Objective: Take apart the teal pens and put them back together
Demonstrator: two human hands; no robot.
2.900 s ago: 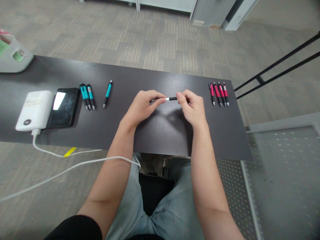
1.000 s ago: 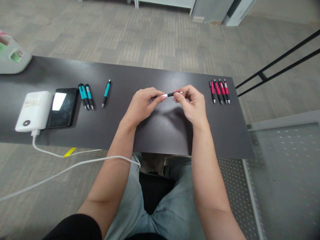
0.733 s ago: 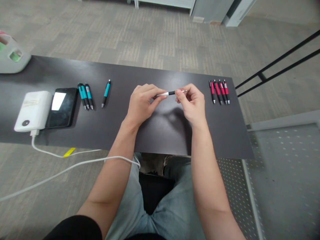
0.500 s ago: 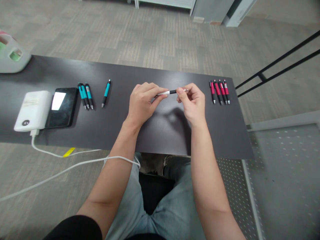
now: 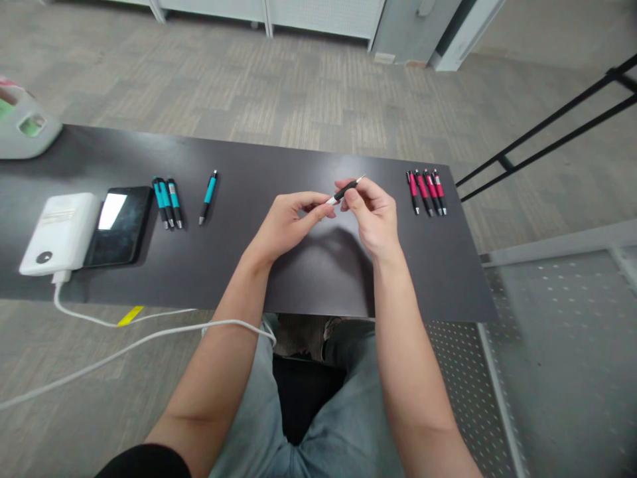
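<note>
On the dark table (image 5: 308, 285) in front of you, four red pens (image 5: 424, 192) lie side by side near the right far corner, well apart from your hands, and on the left three teal pens (image 5: 166, 202) lie close together with a single teal pen (image 5: 208, 197) just to their right. Further left a black phone (image 5: 117, 216) lies against a white power bank (image 5: 57, 232), whose white cable (image 5: 129, 332) runs off the near edge and down past your left arm. A pale grey container (image 5: 22, 129) sits at the far left edge. Nothing lies between your hands and the tabletop beneath them. Both forearms reach forward from your lap and meet above the middle of the table. Your left hand (image 5: 288, 222) is curled, its thumb and fingertips pinched together on the lower, white end of the pen part (image 5: 343, 192). Your right hand (image 5: 373, 212) is turned palm inward, its thumb and index finger closed on the black middle of the same piece. That slim piece is held off the table between the two hands, its long axis slanting from lower left to upper right, with the thin tip pointing up, right and away from you, past your right fingers.
</note>
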